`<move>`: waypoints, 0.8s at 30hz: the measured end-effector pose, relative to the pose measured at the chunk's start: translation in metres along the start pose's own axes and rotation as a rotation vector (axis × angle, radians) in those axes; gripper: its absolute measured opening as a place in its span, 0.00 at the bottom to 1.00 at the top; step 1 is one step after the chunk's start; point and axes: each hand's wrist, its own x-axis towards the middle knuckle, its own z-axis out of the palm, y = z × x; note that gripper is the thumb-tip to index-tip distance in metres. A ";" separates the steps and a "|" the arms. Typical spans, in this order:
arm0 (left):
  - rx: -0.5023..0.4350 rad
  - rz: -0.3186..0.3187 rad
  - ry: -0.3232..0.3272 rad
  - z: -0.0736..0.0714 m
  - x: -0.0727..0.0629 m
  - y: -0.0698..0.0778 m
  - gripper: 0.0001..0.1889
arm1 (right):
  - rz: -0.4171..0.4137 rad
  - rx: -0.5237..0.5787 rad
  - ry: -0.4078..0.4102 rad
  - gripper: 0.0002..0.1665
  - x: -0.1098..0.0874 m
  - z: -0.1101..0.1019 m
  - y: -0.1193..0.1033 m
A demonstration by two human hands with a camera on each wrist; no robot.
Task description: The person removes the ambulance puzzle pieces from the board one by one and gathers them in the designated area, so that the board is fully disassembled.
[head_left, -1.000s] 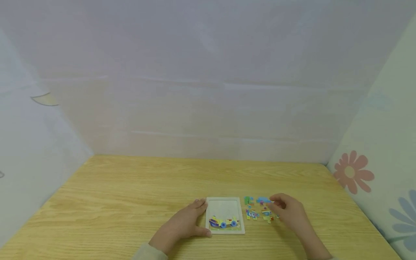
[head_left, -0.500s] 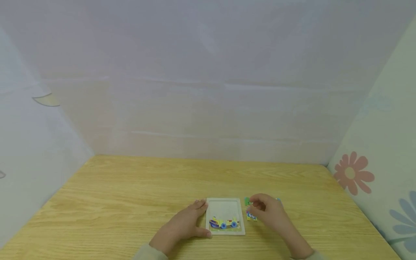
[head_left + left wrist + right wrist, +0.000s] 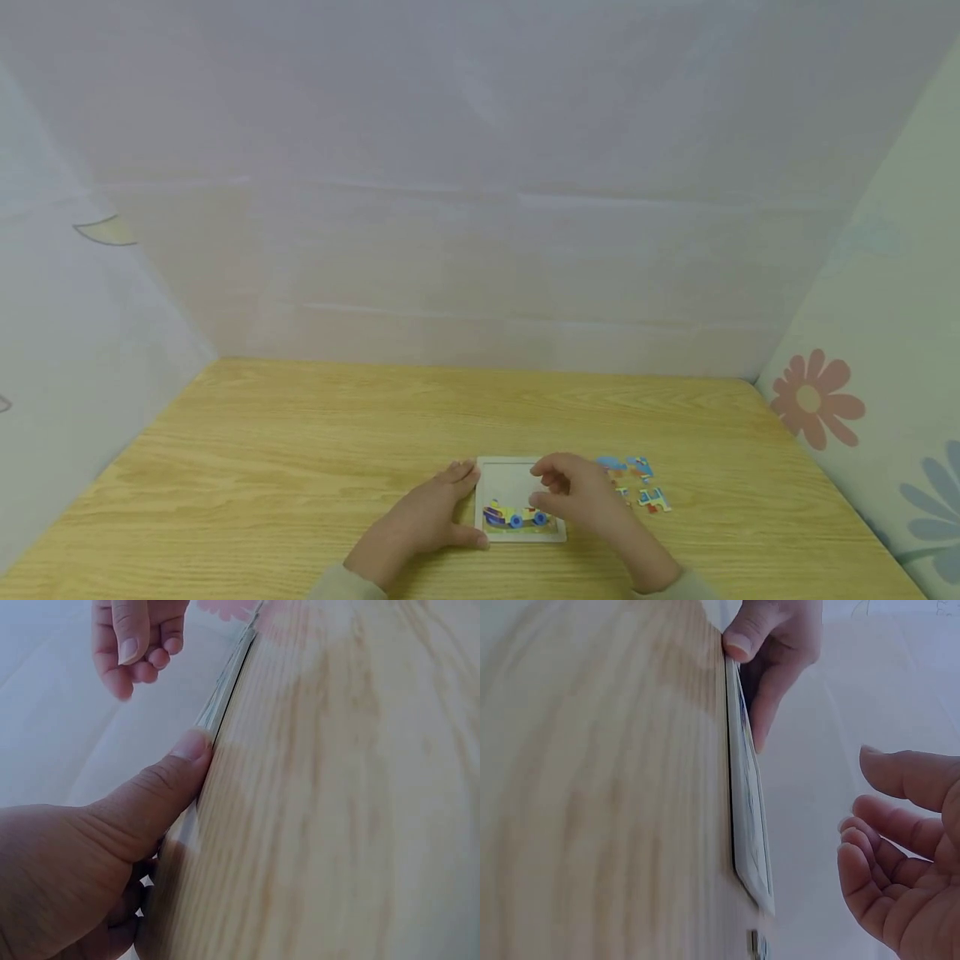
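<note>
A pale square puzzle tray (image 3: 517, 479) lies on the table, with pieces picturing a blue-wheeled vehicle (image 3: 517, 517) along its near side. My left hand (image 3: 427, 512) holds the tray's left side, fingers at the far part and thumb at the near corner; in the left wrist view, the thumb presses the tray's edge (image 3: 221, 701). Over the tray's right side hovers my right hand (image 3: 581, 492). Its fingers are loosely bent, thumb apart, and the right wrist view shows nothing between them (image 3: 907, 840). Several loose puzzle pieces (image 3: 654, 500) lie right of the tray, some hidden behind this hand.
The wooden table (image 3: 300, 442) reaches back to a pale, creased wall covering (image 3: 480, 250). At the right stands a panel with a red flower (image 3: 808, 398) and a blue flower (image 3: 937, 500). Another pale panel (image 3: 75, 375) stands at the left.
My right hand has moved left, from the loose pieces to above the tray. Pieces at the right are uncovered, while those closest to the tray are now hidden. The left hand stays put.
</note>
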 end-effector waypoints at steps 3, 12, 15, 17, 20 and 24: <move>0.000 0.006 0.005 0.000 0.000 0.000 0.51 | 0.002 -0.005 -0.046 0.20 0.003 0.006 -0.002; -0.022 0.010 -0.004 -0.001 0.000 0.000 0.51 | -0.030 -0.042 -0.206 0.21 0.012 0.020 -0.007; -0.020 0.006 -0.007 -0.001 0.000 0.000 0.51 | -0.034 -0.059 -0.237 0.22 0.015 0.026 -0.008; -0.014 0.007 -0.008 -0.001 0.000 0.000 0.51 | -0.034 -0.063 -0.243 0.22 0.017 0.029 -0.008; -0.009 0.010 -0.005 0.000 0.000 0.000 0.51 | -0.034 -0.060 -0.248 0.20 0.019 0.034 -0.007; -0.008 0.014 -0.002 -0.001 -0.001 0.001 0.50 | -0.025 -0.069 -0.260 0.19 0.021 0.036 -0.007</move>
